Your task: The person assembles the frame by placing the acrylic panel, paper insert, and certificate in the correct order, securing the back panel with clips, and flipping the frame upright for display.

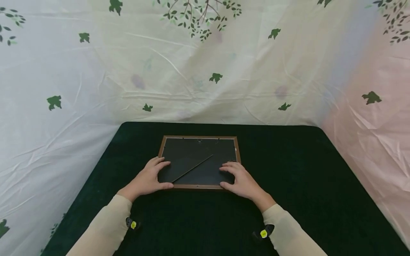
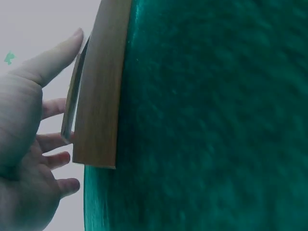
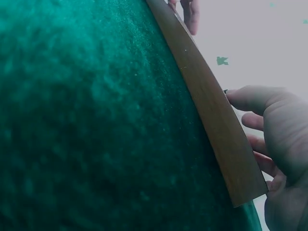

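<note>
A brown-edged picture frame lies face down, its dark backing board upward. A thin diagonal edge crosses the backing; in the left wrist view a narrow flap, seemingly the frame's stand, tilts up from it near the left corner. My left hand is spread around that front left corner, thumb by the flap's end and fingers along the left side. At the front right corner, my right hand has its thumb at the front edge and loosely bent fingers over the backing. Whether the fingertips press is unclear.
The frame rests on a dark green cloth-covered table. Pale curtain-like fabric with green leaf prints surrounds the table at the back and both sides. A dark band with a yellow-green tag circles the left wrist, with another on the right.
</note>
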Demonstrator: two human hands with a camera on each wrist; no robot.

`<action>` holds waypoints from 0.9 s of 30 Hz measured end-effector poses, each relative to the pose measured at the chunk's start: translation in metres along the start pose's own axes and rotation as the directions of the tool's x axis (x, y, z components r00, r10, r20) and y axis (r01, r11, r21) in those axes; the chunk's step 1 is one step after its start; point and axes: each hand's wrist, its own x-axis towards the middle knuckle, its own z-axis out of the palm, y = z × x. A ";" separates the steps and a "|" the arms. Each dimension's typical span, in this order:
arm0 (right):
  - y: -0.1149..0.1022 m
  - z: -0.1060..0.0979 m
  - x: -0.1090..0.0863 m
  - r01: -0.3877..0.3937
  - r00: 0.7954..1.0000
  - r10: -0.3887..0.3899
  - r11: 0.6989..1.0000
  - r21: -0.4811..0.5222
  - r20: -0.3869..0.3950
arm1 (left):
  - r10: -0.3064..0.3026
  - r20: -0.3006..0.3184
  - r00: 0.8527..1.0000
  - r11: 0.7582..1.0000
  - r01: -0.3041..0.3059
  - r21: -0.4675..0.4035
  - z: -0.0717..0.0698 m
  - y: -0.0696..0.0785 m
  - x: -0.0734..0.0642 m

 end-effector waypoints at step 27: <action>-0.002 -0.001 -0.007 -0.086 0.996 0.086 0.994 0.063 0.014 | -0.131 0.087 0.988 0.991 0.132 -0.011 0.002 0.022 0.000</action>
